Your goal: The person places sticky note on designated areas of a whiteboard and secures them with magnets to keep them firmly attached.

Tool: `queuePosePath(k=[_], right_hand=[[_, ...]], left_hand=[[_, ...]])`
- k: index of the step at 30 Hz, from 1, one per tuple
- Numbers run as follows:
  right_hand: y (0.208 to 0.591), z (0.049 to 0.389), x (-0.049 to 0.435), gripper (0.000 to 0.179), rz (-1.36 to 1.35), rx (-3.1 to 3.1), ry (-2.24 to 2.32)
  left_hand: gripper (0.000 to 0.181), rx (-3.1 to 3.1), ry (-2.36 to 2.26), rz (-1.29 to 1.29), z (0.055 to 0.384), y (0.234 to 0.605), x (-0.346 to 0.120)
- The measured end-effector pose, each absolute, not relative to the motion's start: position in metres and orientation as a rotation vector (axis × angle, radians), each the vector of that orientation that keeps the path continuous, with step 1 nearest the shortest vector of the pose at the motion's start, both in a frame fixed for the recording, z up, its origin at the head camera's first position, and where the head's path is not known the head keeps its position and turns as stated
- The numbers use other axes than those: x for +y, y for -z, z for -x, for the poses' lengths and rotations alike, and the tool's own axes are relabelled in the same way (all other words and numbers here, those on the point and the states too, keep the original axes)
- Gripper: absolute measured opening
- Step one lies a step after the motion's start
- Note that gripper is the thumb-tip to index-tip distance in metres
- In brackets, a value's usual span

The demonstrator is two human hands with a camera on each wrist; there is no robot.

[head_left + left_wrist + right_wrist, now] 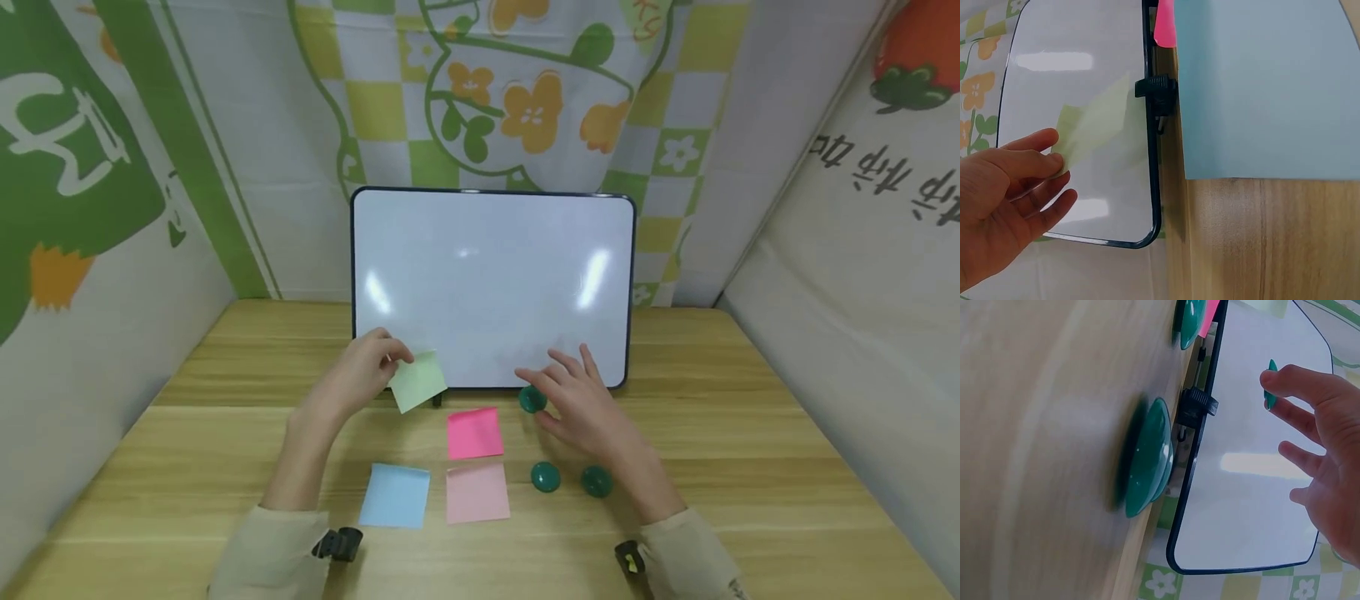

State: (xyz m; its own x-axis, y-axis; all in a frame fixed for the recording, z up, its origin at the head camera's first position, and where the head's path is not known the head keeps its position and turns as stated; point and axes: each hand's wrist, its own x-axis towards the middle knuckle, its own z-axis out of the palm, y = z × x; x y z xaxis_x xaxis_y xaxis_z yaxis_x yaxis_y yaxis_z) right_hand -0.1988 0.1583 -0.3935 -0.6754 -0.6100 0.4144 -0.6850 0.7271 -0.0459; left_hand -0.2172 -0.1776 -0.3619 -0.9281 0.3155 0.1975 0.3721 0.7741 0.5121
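My left hand (358,371) pinches a pale green sticky note (418,382) by its upper left part, between thumb and fingers. The note overlaps the lower left of the whiteboard (487,283) in the head view; in the left wrist view its free end points toward the board's bottom edge. Near the lower right of the board, my right hand (581,404) holds a round green magnet (1270,384) on edge between thumb and index finger. Its other fingers are spread. Two more green magnets (545,477) (597,482) lie on the table in front of this hand.
A bright pink note (475,433), a light pink note (477,493) and a blue note (395,496) lie on the wooden table (750,450). Black clips (1159,87) hold the whiteboard's lower edge. Patterned cloth (262,125) hangs behind and on both sides.
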Motion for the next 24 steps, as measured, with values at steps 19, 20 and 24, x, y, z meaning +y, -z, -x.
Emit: queuePosePath(k=[19, 20, 24], right_hand=[[0.390, 0.200, 0.151, 0.062, -0.992, -2.544, -0.241], [0.390, 0.200, 0.151, 0.061, -0.992, -2.552, -0.241], [0.392, 0.200, 0.151, 0.060, -0.988, -2.576, -0.233]], left_hand=[[0.026, -2.835, 0.795, 0.587, 0.234, 0.354, -0.176], [0.026, -2.823, 0.783, 0.596, 0.236, 0.354, -0.176], [0.024, -2.780, 0.734, 0.618, 0.245, 0.348, -0.177]])
